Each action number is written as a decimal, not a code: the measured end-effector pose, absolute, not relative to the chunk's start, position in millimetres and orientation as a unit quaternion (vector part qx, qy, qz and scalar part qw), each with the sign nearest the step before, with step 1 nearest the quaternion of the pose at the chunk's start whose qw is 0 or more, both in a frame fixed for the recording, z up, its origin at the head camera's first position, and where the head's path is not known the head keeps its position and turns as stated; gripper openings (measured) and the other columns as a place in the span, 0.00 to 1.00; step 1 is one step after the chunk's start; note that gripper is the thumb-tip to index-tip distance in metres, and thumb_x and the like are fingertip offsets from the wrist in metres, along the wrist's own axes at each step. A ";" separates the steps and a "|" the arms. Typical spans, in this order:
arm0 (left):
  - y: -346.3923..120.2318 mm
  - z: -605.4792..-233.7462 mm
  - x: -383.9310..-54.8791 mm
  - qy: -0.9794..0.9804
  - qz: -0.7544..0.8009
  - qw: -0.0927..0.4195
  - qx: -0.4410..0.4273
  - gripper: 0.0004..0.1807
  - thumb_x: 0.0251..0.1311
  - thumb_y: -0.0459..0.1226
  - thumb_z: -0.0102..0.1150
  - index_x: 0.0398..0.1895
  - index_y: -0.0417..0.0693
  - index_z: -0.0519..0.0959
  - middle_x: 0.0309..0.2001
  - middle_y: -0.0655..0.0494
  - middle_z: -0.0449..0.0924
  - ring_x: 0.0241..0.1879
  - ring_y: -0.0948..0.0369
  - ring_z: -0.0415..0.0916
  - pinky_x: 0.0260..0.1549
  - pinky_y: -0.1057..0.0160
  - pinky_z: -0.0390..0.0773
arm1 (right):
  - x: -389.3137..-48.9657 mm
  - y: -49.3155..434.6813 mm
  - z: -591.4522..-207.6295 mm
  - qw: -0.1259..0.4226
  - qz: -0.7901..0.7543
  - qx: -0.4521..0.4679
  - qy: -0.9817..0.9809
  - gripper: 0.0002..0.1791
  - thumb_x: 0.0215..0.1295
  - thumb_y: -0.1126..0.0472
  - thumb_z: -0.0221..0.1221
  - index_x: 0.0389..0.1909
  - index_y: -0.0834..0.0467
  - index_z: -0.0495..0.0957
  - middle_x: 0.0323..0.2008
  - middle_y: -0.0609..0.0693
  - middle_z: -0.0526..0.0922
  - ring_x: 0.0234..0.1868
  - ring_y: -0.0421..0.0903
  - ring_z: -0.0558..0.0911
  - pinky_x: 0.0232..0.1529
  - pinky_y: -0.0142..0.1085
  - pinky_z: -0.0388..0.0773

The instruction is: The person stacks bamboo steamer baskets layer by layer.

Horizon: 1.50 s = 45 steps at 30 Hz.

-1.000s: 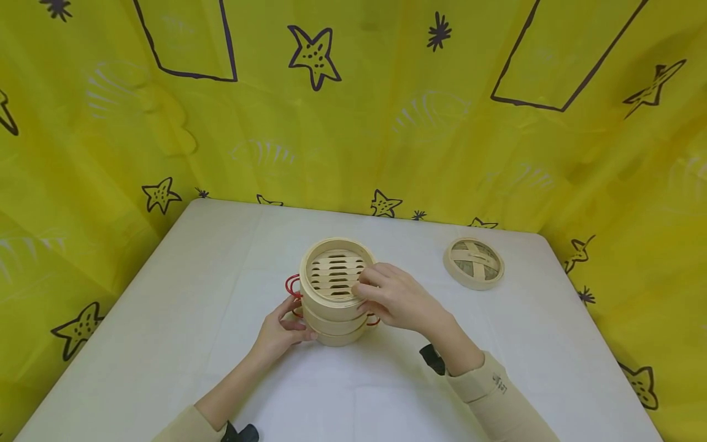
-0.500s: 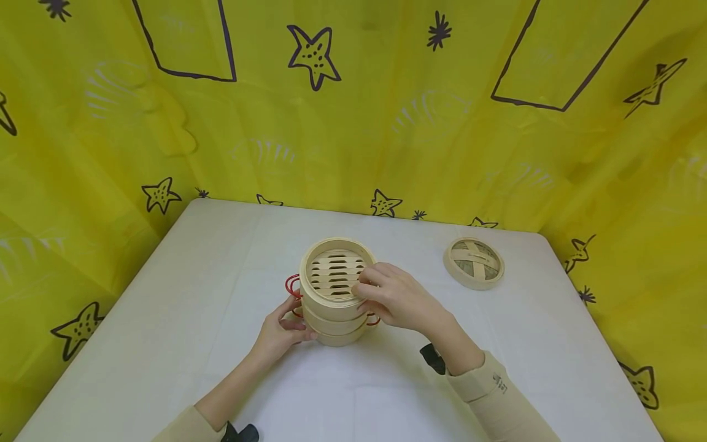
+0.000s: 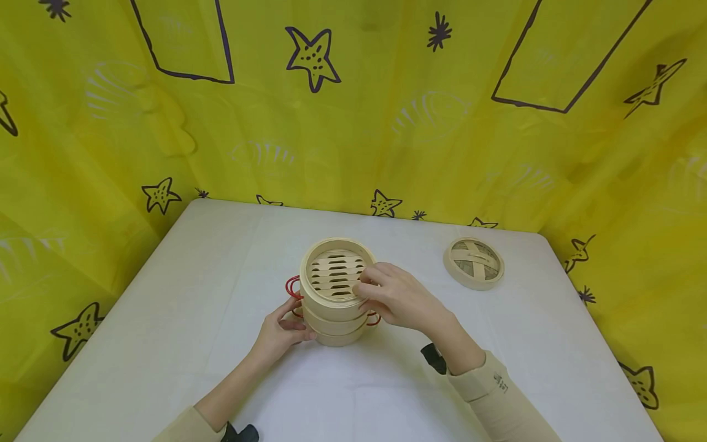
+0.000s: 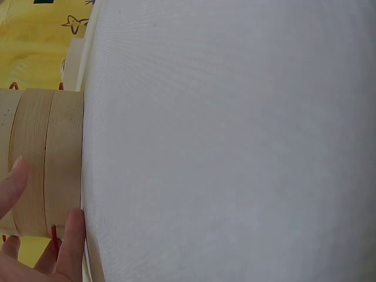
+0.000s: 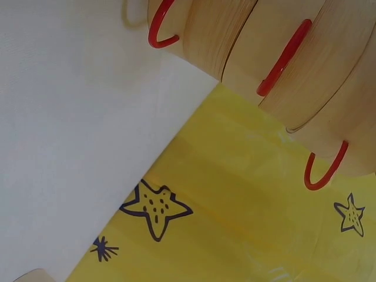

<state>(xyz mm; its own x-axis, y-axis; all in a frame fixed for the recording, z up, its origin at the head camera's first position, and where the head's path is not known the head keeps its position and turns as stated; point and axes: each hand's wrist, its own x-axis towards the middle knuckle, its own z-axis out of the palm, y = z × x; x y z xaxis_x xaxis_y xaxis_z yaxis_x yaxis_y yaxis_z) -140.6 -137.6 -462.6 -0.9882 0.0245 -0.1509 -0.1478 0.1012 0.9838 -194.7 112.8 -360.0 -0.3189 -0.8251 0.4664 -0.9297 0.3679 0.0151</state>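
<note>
While gripping the bamboo steamer stack [image 3: 334, 314] low on its left side with the left hand [image 3: 276, 336], pinches the right rim of its top basket with the right hand [image 3: 396, 298]. Spreads the left digits apart along the wall, beside a red handle [image 4: 55, 239], with one low against the bottom basket. Bends the right fingers narrowly over the rim, tips partly hidden. Reaches in from the lower left with a slanted, bare left forearm, and from the lower right with a beige sleeve [image 3: 497, 393] and raised right wrist. Has the stack upright on the white table [image 3: 221, 270], well apart from the round lid [image 3: 474, 265].
</note>
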 end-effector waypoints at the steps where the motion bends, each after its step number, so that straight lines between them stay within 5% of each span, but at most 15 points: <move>1: -137.6 -462.7 -140.6 0.738 0.670 0.065 -0.042 0.47 0.37 0.25 0.70 0.66 0.41 0.61 0.58 0.44 0.67 0.33 0.59 0.75 0.28 0.69 0.78 | -194.6 112.8 -359.8 0.202 0.128 0.547 -0.802 0.13 0.50 0.59 0.66 0.33 0.52 0.72 0.33 0.46 0.71 0.36 0.44 0.71 0.39 0.34 0.72; 16: -137.0 -463.9 -141.1 0.733 0.675 0.066 -0.044 0.47 0.37 0.24 0.70 0.66 0.43 0.61 0.56 0.44 0.68 0.32 0.60 0.75 0.27 0.69 0.78 | -187.8 106.8 -359.7 0.213 0.107 0.540 -0.807 0.12 0.53 0.54 0.64 0.35 0.52 0.73 0.33 0.45 0.71 0.38 0.45 0.71 0.54 0.38 0.69; 45: -136.9 -465.3 -142.0 0.730 0.679 0.064 -0.041 0.47 0.37 0.24 0.70 0.66 0.42 0.61 0.57 0.43 0.68 0.31 0.60 0.75 0.27 0.69 0.78 | -181.3 96.3 -358.8 0.216 0.097 0.534 -0.812 0.12 0.54 0.50 0.63 0.34 0.51 0.74 0.32 0.44 0.72 0.39 0.44 0.73 0.51 0.39 0.69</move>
